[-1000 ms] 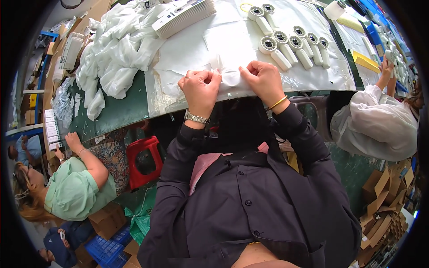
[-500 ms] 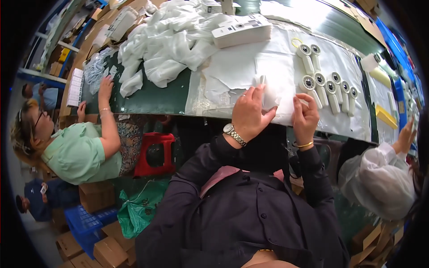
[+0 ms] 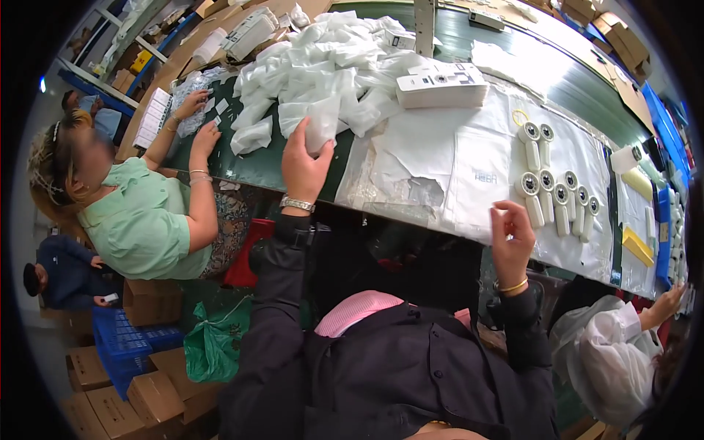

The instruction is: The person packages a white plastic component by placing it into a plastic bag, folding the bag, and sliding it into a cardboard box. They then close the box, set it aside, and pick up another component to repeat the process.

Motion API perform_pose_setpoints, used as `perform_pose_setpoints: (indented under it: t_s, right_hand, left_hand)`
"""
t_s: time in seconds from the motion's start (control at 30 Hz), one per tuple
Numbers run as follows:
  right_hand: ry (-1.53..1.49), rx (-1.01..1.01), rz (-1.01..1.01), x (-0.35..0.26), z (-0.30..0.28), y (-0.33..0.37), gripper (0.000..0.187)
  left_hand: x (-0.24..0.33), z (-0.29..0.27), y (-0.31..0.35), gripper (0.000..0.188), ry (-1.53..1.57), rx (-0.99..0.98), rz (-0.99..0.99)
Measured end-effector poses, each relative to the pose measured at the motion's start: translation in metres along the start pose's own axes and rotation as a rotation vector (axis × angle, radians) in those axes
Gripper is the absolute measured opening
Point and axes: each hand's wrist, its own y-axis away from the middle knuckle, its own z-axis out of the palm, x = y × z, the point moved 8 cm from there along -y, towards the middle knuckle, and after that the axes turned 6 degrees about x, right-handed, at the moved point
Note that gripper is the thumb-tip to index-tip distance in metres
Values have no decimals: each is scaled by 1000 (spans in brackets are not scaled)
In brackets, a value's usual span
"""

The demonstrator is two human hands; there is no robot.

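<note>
My left hand is raised at the front of the heap of white translucent bags, its fingers and thumb round a bagged white item. The bag partly hides what is inside. Over the table's front edge, my right hand has its fingers curled in, with nothing visible in it. Just beyond it lies a flat white bag with print on it. To its right, several white handheld devices with round, dark-centred heads, like small handheld fans, lie in two groups.
A stack of white printed boxes stands behind the work spot. At the left a co-worker in a green top handles small pieces by the heap. Another person in white sits at the right. A yellow tray lies near that person.
My left hand has carried the bagged item from the middle of the table leftward to the heap. My right hand stays near the front edge, apart from it. The view has shifted.
</note>
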Motion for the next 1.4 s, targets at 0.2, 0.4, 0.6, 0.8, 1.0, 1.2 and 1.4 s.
perform_pose_setpoints:
  t_s: [0.2,0.4,0.6,0.8,1.0,1.2,1.4]
  right_hand:
    - [226,-529,-186,-79,117,-48,76]
    - [663,-575,-395,-76,267,-126,116]
    - [813,-673,-246,-55,348,-152,132]
    - [931,-680,-291,-46,379,-155,126]
    - [989,-640,-380,-38,404,-174,116]
    - [988,-563,-367,-35,425,-201,109]
    - [968,-474,-307,-26,443,-224,103]
  left_hand:
    - [-52,-2,-18,82,-167,-260,-9]
    - [-63,14,-35,109,-434,-391,-17]
    - [-93,36,-51,112,-389,-516,-57]
    - [-107,44,-59,115,-437,-614,44]
    - [-117,58,-68,114,-428,-583,92]
    - [-138,78,-96,113,-435,-535,80]
    - [-179,102,-121,113,-430,-557,78]
